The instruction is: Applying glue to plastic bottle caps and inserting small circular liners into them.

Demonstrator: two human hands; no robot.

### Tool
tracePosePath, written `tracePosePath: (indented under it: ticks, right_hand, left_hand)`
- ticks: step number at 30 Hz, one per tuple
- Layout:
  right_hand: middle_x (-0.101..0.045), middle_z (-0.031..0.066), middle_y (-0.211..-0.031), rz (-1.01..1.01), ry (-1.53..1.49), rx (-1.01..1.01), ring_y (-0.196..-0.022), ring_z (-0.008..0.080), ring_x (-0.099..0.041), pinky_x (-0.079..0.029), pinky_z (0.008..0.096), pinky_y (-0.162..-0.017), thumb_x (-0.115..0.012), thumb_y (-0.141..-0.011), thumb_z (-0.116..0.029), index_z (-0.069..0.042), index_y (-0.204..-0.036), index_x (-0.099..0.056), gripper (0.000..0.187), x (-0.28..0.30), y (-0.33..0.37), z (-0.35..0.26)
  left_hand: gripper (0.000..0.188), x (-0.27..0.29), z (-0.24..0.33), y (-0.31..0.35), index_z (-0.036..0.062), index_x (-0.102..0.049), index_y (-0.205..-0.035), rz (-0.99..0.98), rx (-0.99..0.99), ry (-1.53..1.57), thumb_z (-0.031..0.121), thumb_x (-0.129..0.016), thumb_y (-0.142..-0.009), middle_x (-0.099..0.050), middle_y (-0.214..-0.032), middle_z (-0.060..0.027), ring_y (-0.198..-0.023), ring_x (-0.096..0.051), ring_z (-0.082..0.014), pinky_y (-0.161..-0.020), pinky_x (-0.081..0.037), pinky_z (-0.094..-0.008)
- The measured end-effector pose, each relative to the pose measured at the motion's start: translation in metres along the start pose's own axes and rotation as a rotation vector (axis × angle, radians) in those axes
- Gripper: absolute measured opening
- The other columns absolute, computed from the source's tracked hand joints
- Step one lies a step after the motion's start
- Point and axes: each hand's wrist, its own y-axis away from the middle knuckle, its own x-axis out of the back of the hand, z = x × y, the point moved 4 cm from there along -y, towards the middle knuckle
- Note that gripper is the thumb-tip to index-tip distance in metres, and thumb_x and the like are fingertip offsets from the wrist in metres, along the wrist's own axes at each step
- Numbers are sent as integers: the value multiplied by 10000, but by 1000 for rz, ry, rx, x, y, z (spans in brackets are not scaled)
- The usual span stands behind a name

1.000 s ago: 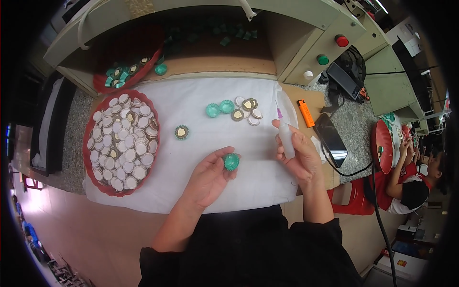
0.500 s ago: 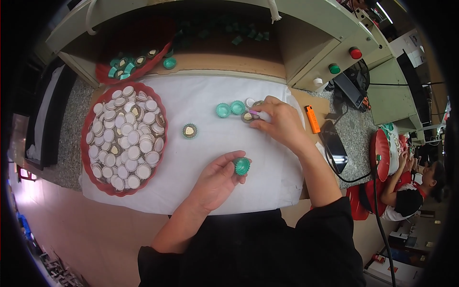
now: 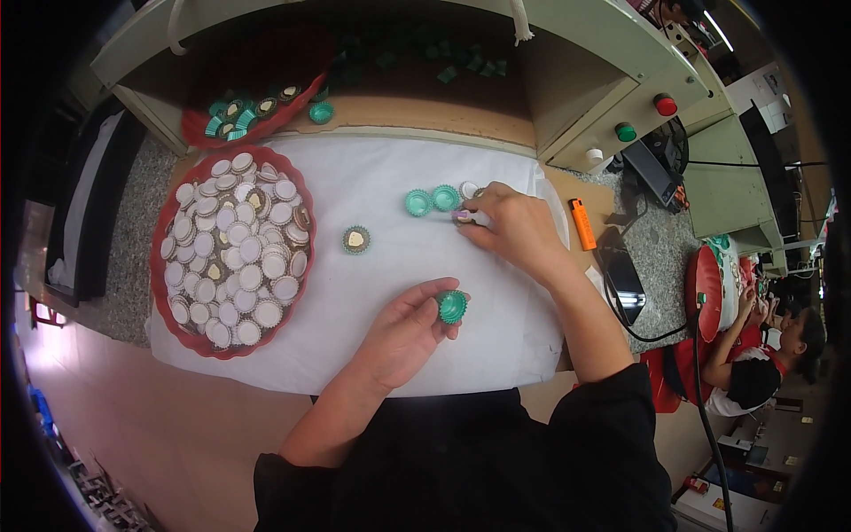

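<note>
My left hand (image 3: 403, 328) is closed lightly round a small green fluted cup (image 3: 451, 307), held above the white sheet with its opening facing up. Farther right, my right hand (image 3: 510, 223) pinches a thin tool (image 3: 459, 215) with a purple part; its kind is not clear. The fingertips are at a small round piece, mostly hidden by them. Two green fluted cups (image 3: 418, 202) lie side by side just left of those fingers. A white round piece (image 3: 469, 190) lies beyond them. Another fluted cup with a cream centre (image 3: 356, 239) sits alone to the left.
A red scalloped tray (image 3: 306, 266) full of white-faced, crimped round pieces stands at left. Behind it, a red bowl (image 3: 191, 133) holds green cups. An orange lighter (image 3: 582, 224) and a dark phone-like device (image 3: 625, 288) lie right. A co-worker (image 3: 753, 363) sits far right.
My right hand has shifted slightly left and now covers more of the round piece at its fingertips. My left hand still holds the green cup, now tilted a little differently. The view has shifted slightly.
</note>
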Motion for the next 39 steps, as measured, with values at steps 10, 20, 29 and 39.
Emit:
tracePosePath:
  ticks: [10, 20, 29, 39]
  right_hand:
    - [-584, 35, -761, 176, -687, -141, -694, 86, -523, -424, 227, -642, -672, -674, -92, 6, -873, -597, 234, 5, 36, -5]
    - [-580, 86, -750, 561, -643, -122, -653, 161, -567, -448, 242, -572, -709, -612, -35, -12, -887, -569, 309, -16, 102, -58]
    - [-567, 81, -743, 626, -658, -88, -660, 143, -551, -430, 221, -573, -701, -620, -6, 0, -907, -571, 315, -23, 106, -62]
    - [-568, 86, -718, 669, -614, -56, -599, 163, -555, -436, 234, -500, -709, -608, -21, -10, -901, -569, 324, -23, 108, -57]
  left_hand:
    - [313, 3, 0, 1, 1, -425, -1142, -3, -15, 9, 131, -453, -859, -517, -1004, -83, -824, -468, -155, -739, -384, -278]
    - [335, 0, 1, -3, 19, -399, -1154, -56, -81, -24, 175, -450, -861, -489, -1097, -117, -967, -486, -193, -824, -394, -316]
    - [311, 1, -1, -2, 7, -413, -1146, -49, -76, -25, 152, -425, -871, -483, -1109, -128, -1031, -462, -211, -913, -351, -359]
    - [275, -1, 0, -1, 19, -435, -1126, -55, -119, -145, 70, -438, -856, -493, -1095, -96, -1009, -465, -177, -867, -366, -323]
